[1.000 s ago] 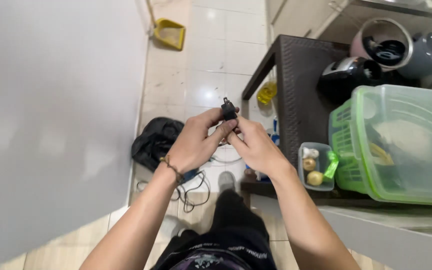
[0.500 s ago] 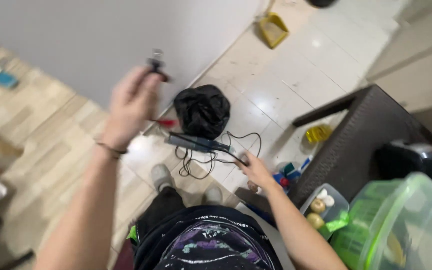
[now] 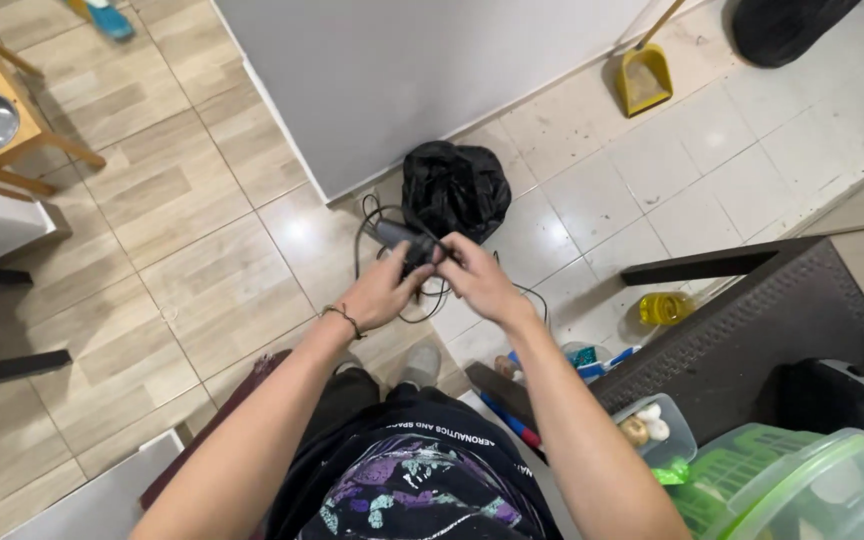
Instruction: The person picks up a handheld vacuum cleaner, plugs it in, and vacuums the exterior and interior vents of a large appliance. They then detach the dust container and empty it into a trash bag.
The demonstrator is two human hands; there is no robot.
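Both hands, left hand (image 3: 384,290) and right hand (image 3: 477,281), clench their fingers around a dark plug (image 3: 418,250); beyond the fingers lies a crumpled black bag (image 3: 455,187).

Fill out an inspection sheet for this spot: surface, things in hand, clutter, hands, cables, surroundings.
Surface: pale tiled floor meeting wood-look flooring.
Things in hand: dark corded device, held out in front of the body.
Clutter: black bag on the floor; yellow bottle beside the dark table.
Hands: left hand and right hand both grip the device.
Cables: black cord loops from the device.
Surroundings: yellow dustpan, grey wall, green lidded tub.
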